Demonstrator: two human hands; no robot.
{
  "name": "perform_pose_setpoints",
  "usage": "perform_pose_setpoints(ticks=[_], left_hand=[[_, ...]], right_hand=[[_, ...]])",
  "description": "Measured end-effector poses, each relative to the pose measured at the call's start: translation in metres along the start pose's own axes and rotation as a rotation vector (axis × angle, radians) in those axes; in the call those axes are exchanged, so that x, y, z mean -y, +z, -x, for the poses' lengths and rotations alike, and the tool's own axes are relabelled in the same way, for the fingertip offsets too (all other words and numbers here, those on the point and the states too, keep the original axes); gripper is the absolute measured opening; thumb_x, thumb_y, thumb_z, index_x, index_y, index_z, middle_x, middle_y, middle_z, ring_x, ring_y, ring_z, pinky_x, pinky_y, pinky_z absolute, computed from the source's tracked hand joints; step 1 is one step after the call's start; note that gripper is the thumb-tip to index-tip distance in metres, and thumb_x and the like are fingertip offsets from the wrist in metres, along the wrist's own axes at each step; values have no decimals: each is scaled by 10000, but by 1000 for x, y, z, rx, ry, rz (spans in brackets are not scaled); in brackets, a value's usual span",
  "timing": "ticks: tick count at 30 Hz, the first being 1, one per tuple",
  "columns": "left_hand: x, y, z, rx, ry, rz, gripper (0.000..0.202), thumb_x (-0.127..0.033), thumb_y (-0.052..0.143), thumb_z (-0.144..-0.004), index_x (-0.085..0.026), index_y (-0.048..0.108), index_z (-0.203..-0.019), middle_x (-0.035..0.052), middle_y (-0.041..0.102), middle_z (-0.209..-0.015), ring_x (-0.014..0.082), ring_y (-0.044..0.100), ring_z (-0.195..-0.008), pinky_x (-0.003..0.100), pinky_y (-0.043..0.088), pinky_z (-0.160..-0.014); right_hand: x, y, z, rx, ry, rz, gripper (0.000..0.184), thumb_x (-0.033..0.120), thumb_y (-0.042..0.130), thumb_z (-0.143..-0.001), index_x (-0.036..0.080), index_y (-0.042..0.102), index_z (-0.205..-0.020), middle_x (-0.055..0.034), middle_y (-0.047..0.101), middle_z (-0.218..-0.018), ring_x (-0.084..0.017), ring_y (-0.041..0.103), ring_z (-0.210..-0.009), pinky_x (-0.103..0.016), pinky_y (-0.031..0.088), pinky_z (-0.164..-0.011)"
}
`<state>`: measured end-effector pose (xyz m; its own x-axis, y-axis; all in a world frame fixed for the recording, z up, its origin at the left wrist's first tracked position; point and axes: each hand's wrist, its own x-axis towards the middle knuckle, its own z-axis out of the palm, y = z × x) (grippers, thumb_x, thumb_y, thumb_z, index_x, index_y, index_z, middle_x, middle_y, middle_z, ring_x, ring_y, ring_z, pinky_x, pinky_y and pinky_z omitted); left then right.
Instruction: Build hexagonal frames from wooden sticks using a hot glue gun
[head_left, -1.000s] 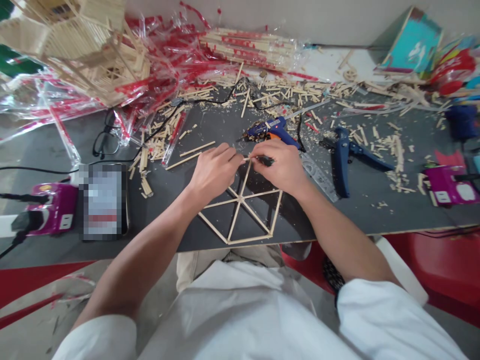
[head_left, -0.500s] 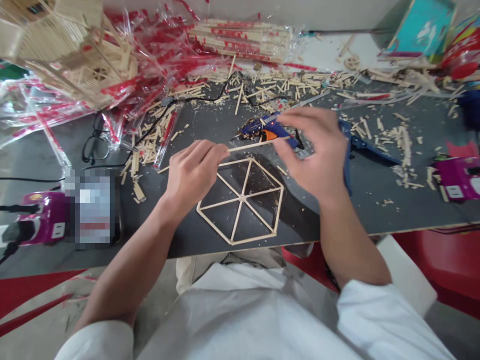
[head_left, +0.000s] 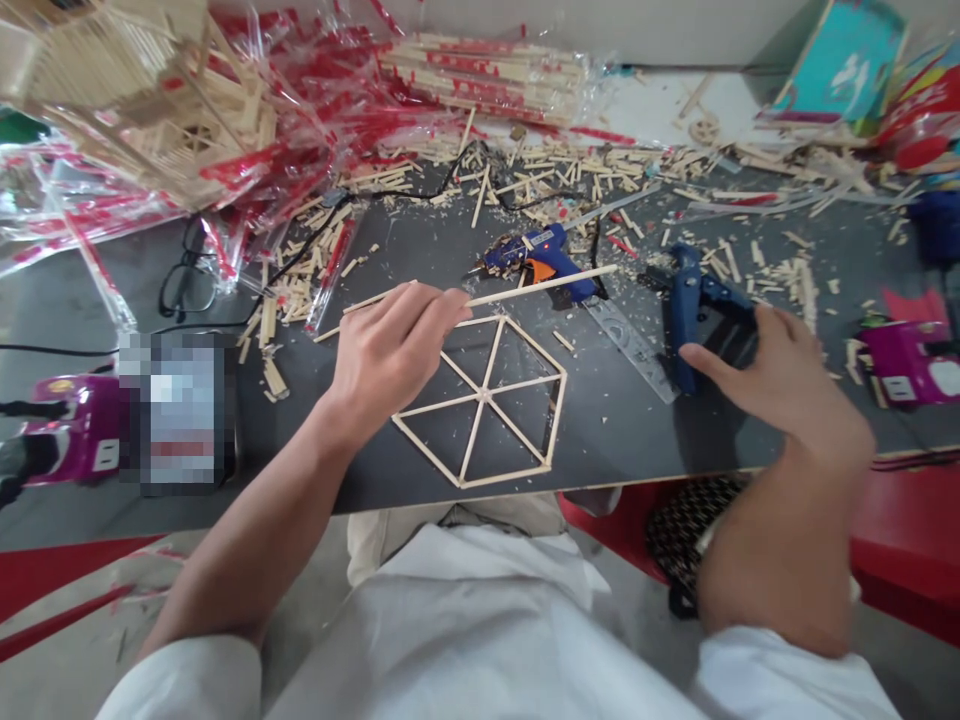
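Note:
My left hand (head_left: 394, 345) is closed around a thin wooden stick (head_left: 544, 284), which sticks out to the right from its fingertips. A hexagonal frame of wooden sticks with spokes (head_left: 484, 398) lies flat on the table below and right of this hand, partly covered by it. Over to the right, my right hand (head_left: 780, 375) is spread, thumb and fingers apart, around the handles of a blue hand cutter (head_left: 685, 315). Whether it touches the handles I cannot tell. Between the hands lies a blue glue gun (head_left: 536, 255) with an orange trigger, beside a clear ruler (head_left: 630, 350).
Wood scraps (head_left: 585, 165) litter the back of the dark table (head_left: 300, 460). Red-and-clear wrappers (head_left: 315, 100) and a wooden model (head_left: 120, 80) fill the back left. Eyeglasses (head_left: 184, 285) and a purple power block (head_left: 75, 425) lie left; another purple block (head_left: 911, 362) sits right.
My right hand has left the stick's right end and moved right to the blue cutter. The left hand still holds the stick in nearly the same place.

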<state>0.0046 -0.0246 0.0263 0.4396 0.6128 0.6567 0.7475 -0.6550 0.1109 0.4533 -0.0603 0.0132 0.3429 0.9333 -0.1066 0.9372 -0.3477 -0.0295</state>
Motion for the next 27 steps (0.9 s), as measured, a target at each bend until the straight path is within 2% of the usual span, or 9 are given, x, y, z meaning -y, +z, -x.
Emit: perform_pose_setpoints(ticks=[2, 5, 10, 13, 15, 18, 22, 25, 27], left_hand=[[-1, -1, 1, 2, 9, 7, 192, -190, 605, -1090, -233, 721, -1237, 50, 761, -979, 157, 724, -841, 295, 533, -711], [-2, -2, 2, -14, 22, 46, 220, -173, 634, -1075, -242, 709, -1270, 50, 761, -997, 163, 724, -858, 300, 526, -728], [-3, -4, 0, -78, 104, 52, 263, -145, 671, -1051, -223, 683, -1302, 57, 771, -1004, 175, 731, -856, 305, 540, -727], [-3, -5, 0, -86, 118, 11, 271, -141, 676, -1048, -219, 675, -1307, 56, 779, -1012, 176, 735, -851, 308, 552, -719], [-3, -5, 0, -76, 111, 1, 269, -152, 662, -1059, -225, 673, -1318, 59, 780, -1021, 178, 739, -856, 314, 562, -730], [-3, -5, 2, -43, 93, -12, 268, -171, 633, -1079, -235, 669, -1336, 61, 780, -1024, 177, 742, -859, 320, 567, -742], [-3, -5, 4, -33, 75, -25, 266, -189, 623, -1088, -235, 668, -1346, 64, 773, -1025, 177, 735, -850, 316, 558, -735], [-3, -4, 6, -37, 69, 0, 317, -189, 612, -1090, -247, 662, -1398, 69, 760, -1033, 182, 731, -854, 320, 557, -751], [-4, -3, 8, -41, 71, 18, 387, -183, 620, -1083, -260, 635, -1462, 68, 752, -1032, 183, 727, -852, 321, 552, -749]], right_hand=[[-1, -2, 0, 90, -5, -51, 1134, 671, 738, -936, 59, 243, -1753, -301, 271, -1802, -414, 221, -1720, -478, 248, -1385], [7, -7, 0, 133, -16, -55, 1190, 679, 733, -936, 68, 154, -1777, -290, 193, -1830, -399, 145, -1742, -493, 226, -1396], [17, -8, 0, 121, 1, -29, 1121, 748, 658, -950, 129, 207, -1768, -281, 238, -1808, -467, 200, -1713, -536, 260, -1369], [16, -9, -2, 126, 13, -14, 1122, 747, 676, -938, 126, 237, -1763, -275, 264, -1802, -462, 233, -1704, -519, 278, -1360], [16, -9, -3, 104, 18, -3, 1115, 718, 697, -936, 104, 257, -1756, -307, 317, -1767, -466, 298, -1677, -504, 322, -1332], [16, -7, -6, 35, -16, 61, 999, 605, 693, -966, 21, 345, -1699, -378, 478, -1608, -490, 431, -1588, -487, 391, -1256], [20, -7, -5, -46, -87, 189, 730, 458, 544, -1032, -64, 512, -1542, -396, 604, -1406, -493, 575, -1425, -481, 464, -1097], [23, -18, 2, -133, -18, 127, 586, 400, 474, -1048, 2, 633, -1448, -372, 678, -1326, -458, 694, -1259, -491, 513, -960], [28, -25, 13, -159, 71, -23, 459, 411, 482, -1049, 97, 757, -1241, -300, 773, -1134, -408, 766, -1086, -476, 546, -882]])
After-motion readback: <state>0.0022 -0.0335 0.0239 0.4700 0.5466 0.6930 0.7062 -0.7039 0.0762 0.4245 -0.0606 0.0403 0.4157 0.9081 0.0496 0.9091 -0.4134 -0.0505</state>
